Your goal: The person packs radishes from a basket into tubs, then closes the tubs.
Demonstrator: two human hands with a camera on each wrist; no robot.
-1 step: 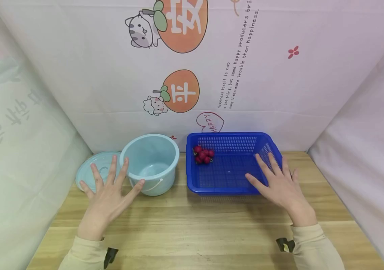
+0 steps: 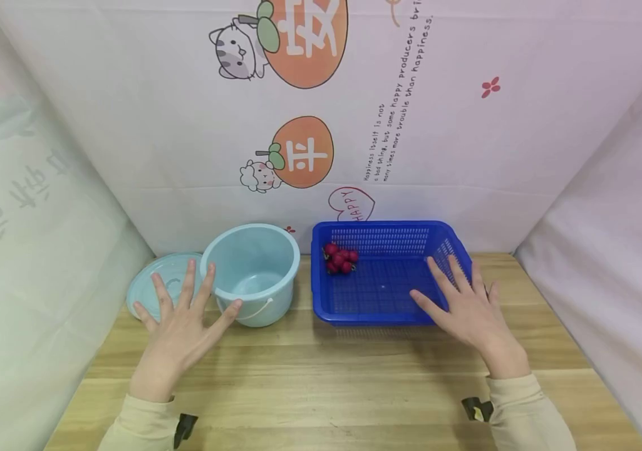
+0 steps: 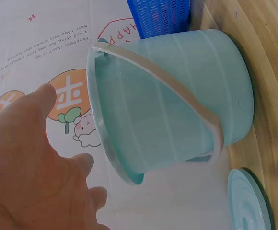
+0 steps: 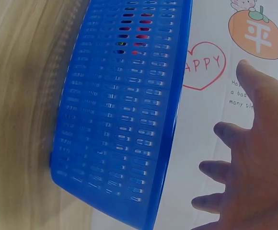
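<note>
My left hand (image 2: 181, 332), fingers spread, hovers in front of a light blue bucket (image 2: 267, 307) and its round lid (image 2: 146, 285). In the left wrist view the bucket (image 3: 177, 105) shows its pale handle (image 3: 177, 93) hanging down its side, and the hand holds nothing. With fingers splayed too, my right hand (image 2: 473, 316) is held over the right front of a blue slotted basket (image 2: 388, 318). Several small dark red fruits with green stems (image 2: 339, 258) lie bunched in the basket's far left corner. The right wrist view shows the basket's slotted side (image 4: 115, 120) beside the spread fingers.
A wooden table (image 2: 321, 388) carries everything. White printed cloth (image 2: 439, 156) stands behind the bucket and basket, and more cloth walls off the left and right sides. The lid lies flat left of the bucket. A dark strap piece (image 2: 185, 429) sits by the left cuff.
</note>
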